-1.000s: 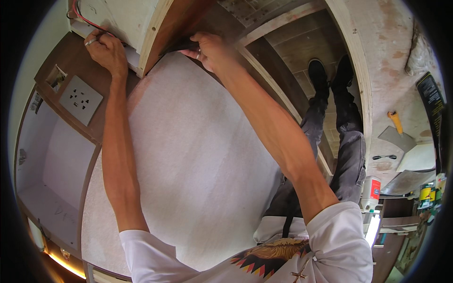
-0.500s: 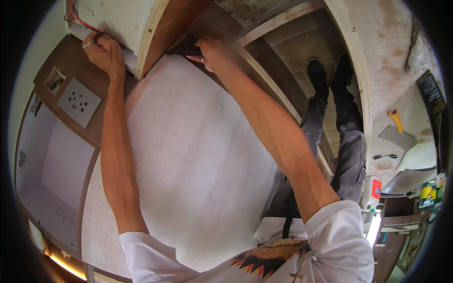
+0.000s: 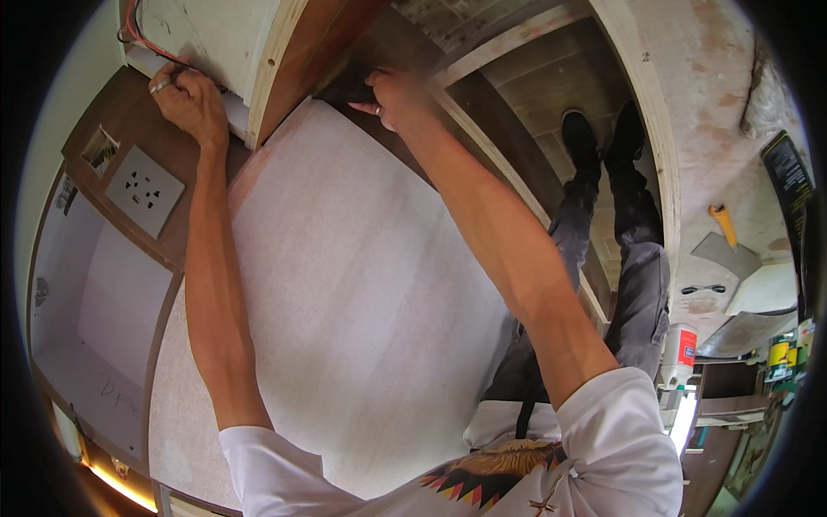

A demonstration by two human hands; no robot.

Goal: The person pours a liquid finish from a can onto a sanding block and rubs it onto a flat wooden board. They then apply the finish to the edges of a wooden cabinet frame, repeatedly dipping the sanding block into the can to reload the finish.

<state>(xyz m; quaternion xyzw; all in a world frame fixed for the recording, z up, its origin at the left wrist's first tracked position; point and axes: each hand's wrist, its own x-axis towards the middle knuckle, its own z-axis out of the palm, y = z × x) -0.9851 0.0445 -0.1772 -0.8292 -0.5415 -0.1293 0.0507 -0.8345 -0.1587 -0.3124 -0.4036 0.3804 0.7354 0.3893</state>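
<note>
My left hand (image 3: 191,105), a ring on one finger, is closed at the lower edge of a white panel (image 3: 211,39). Its fingertips pinch the red and black wires (image 3: 148,43) that run down along that panel. Farther right, my right hand (image 3: 398,96) reaches into the dark gap beyond the corner of a large pale board (image 3: 362,276). Its fingers are curled, with one lower finger stretched toward the left. Shadow and blur hide what lies between them. A reddish-brown wooden panel (image 3: 301,73) with a pale edge stands between the two hands.
A socket plate (image 3: 145,190) and a cutout with loose wires (image 3: 102,151) sit in the brown panel at left, above an open white compartment (image 3: 121,297). Pale wooden framing (image 3: 642,77) surrounds my legs. At right lie an orange-handled scraper (image 3: 724,226), scissors (image 3: 703,289) and a white bottle (image 3: 679,355).
My right hand has shifted slightly to the right, and the pale board's far corner now appears a little farther right. My left hand stays at the wires, almost unmoved.
</note>
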